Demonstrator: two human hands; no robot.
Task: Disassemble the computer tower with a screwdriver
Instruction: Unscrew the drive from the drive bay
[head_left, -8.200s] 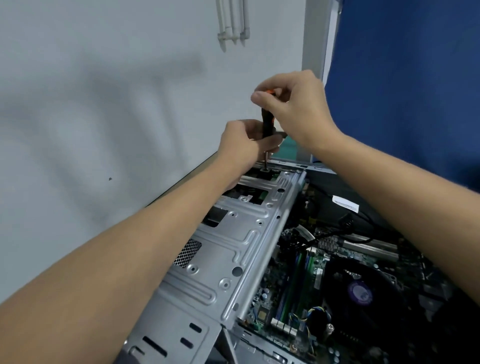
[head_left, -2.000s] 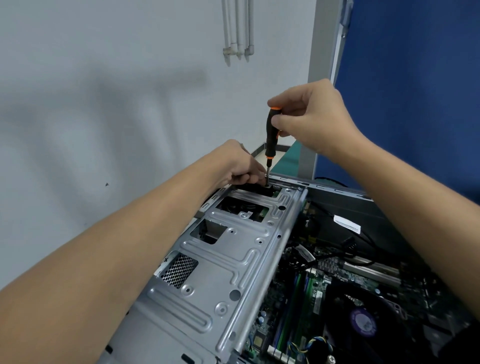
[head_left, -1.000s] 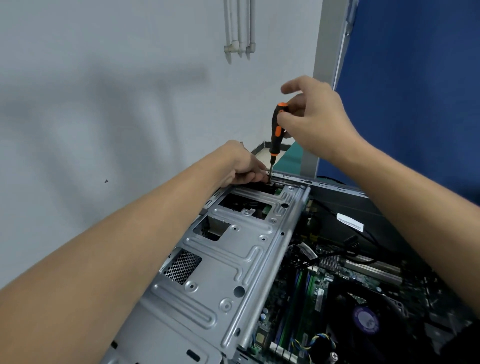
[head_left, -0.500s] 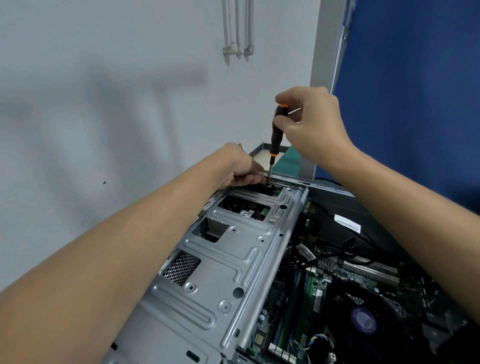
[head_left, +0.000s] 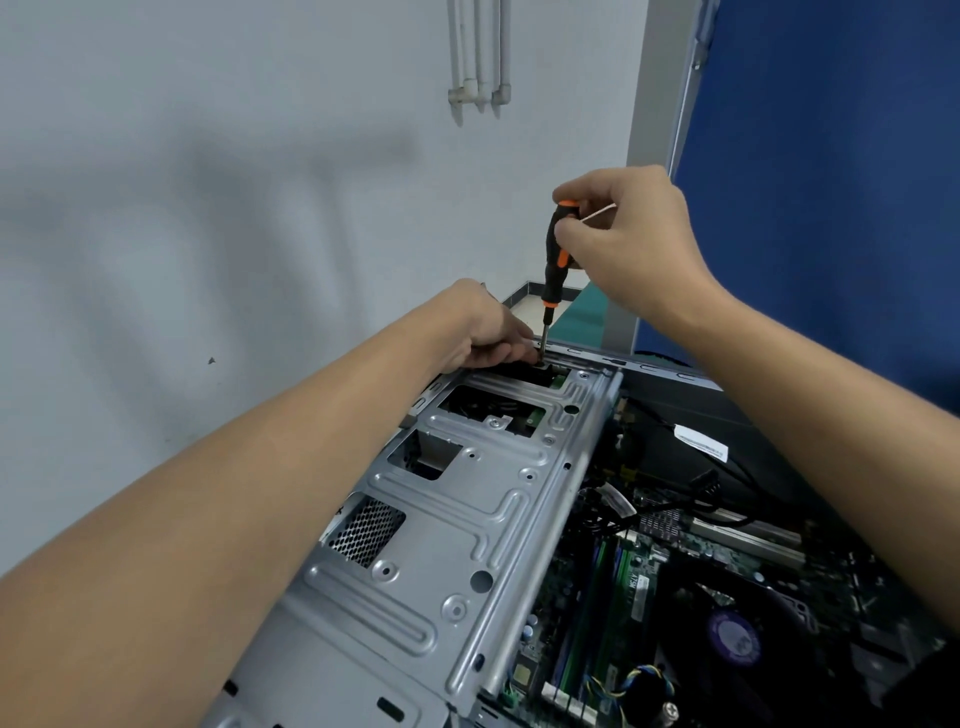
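The computer tower lies open on its side, with a silver metal drive cage on its left half. A black and orange screwdriver stands upright, its tip at the cage's far edge. My right hand grips the top of the handle with curled fingers. Reaching over the cage, my left hand curls its fingertips around the bottom of the shaft, right at the tip. The screw under the tip is hidden by those fingers.
To the right of the cage the green motherboard shows, with memory sticks, black cables and a dark CPU fan. A white wall with pipes is to the left and behind. A blue partition stands at the right.
My right hand has shifted its fingers on the handle, from spread to closed around the top. The left hand stays at the tip, having slid down the shaft since the oldest frame.
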